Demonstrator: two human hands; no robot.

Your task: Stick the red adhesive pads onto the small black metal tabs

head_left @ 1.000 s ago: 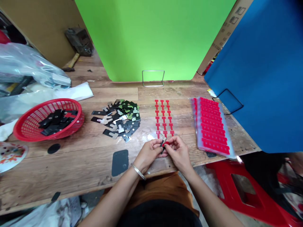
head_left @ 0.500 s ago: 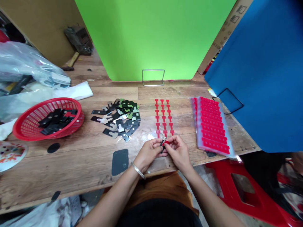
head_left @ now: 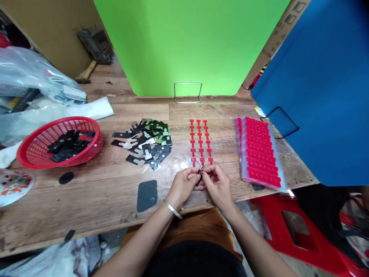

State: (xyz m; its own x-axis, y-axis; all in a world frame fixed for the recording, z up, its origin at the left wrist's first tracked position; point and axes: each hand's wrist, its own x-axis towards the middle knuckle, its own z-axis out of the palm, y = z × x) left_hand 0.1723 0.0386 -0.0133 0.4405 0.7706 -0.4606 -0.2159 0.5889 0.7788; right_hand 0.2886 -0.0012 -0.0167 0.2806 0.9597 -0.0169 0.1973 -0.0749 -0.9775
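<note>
My left hand (head_left: 182, 185) and my right hand (head_left: 218, 185) meet over the table's near edge, fingers pinched together on one small black metal piece (head_left: 199, 171) with a bit of red on it. Just beyond the fingertips lies a clear sheet with rows of red T-shaped stickers (head_left: 200, 142). A loose pile of black, grey and green metal pieces (head_left: 145, 144) lies to the left of that sheet. A silver bangle sits on my left wrist.
A red basket (head_left: 34, 154) with black pieces stands at the left. A stack of red sticker sheets (head_left: 258, 152) lies at the right. A dark pad (head_left: 147, 195) rests near the front edge. Green board (head_left: 187, 46) and blue board (head_left: 317, 88) stand behind; plastic bags (head_left: 34, 82) far left.
Both hands stay pinched on the small piece. The red bit that showed between the fingers is now mostly covered. The camera has shifted slightly.
</note>
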